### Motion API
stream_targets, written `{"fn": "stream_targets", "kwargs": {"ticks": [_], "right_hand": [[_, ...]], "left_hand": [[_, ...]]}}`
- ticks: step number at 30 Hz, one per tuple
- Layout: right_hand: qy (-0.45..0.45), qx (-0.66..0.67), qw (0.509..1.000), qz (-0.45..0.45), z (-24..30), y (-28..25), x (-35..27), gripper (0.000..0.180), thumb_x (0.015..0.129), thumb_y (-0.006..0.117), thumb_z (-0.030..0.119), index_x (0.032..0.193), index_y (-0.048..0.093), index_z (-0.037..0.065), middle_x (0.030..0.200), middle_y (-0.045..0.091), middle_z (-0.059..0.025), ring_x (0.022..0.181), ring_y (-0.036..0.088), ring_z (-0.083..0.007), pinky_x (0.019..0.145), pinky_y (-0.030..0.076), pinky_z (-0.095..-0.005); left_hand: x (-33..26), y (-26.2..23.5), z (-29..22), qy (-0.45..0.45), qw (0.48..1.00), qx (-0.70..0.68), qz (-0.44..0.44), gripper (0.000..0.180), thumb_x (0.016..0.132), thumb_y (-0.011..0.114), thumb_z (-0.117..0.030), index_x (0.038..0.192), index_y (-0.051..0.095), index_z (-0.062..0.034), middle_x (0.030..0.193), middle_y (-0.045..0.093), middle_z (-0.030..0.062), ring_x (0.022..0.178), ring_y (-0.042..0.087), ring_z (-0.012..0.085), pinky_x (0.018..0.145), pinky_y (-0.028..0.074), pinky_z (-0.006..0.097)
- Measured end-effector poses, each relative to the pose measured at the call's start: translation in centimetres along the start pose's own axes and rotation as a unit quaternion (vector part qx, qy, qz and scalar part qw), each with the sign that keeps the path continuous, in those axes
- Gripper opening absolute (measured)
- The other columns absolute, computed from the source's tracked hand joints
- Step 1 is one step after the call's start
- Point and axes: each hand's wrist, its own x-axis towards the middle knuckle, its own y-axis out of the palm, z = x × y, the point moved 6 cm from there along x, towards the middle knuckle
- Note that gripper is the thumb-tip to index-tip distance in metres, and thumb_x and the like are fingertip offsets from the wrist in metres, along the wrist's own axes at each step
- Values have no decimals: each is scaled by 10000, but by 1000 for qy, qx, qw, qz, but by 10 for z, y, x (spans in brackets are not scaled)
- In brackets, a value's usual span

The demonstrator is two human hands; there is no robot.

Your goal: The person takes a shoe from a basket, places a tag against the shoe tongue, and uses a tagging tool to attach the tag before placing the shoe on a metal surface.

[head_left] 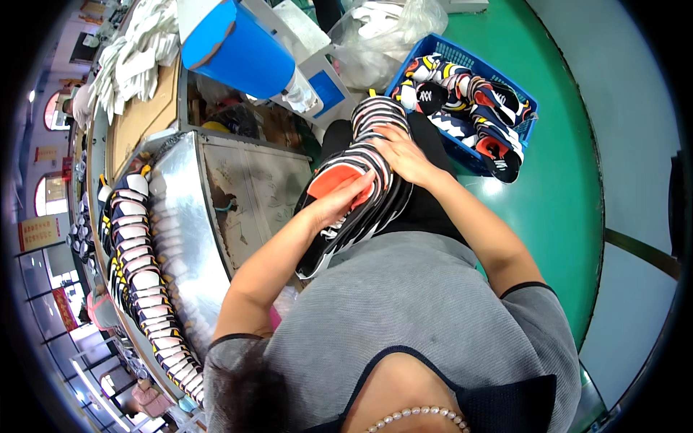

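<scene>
A thick stack of flat shoe uppers (368, 173), striped black and white with orange patches, lies across my lap. My left hand (339, 198) rests on the near part of the stack, fingers on an orange piece. My right hand (401, 151) presses on the far part of the same stack, fingers spread over the striped edges. A blue plastic basket (462, 148) on the green floor to the right holds several more uppers of the same pattern.
A metal-topped workbench (216, 195) stands to the left, with a row of several shoes (144, 281) along its outer edge. A blue cone-shaped cover (242, 50) and white bags (382, 36) sit ahead. The green floor (563, 180) curves on the right.
</scene>
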Motion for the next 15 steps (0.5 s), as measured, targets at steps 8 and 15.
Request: {"fn": "stream_targets", "kwargs": {"ticks": [8,15], "right_hand": [[-32,-101,993,-46,27,-21,4,448,942,444,313,1315,460,66,1340,452,-154,1284,335,-356,1098,227,-413],[65,382,921,24,113,43,93,273,936,526,255,1046,610,19,836,615,-30,806,551,-111,742,443,-251]], "left_hand": [[-105,-34,-50,122,992,2,19,410,830,622,-312,1095,563,-4,950,628,81,899,587,155,820,461,270],[-119,-78,-72,204,974,-77,-63,472,857,579,-288,1228,489,-11,1143,587,112,1020,581,207,891,462,354]]}}
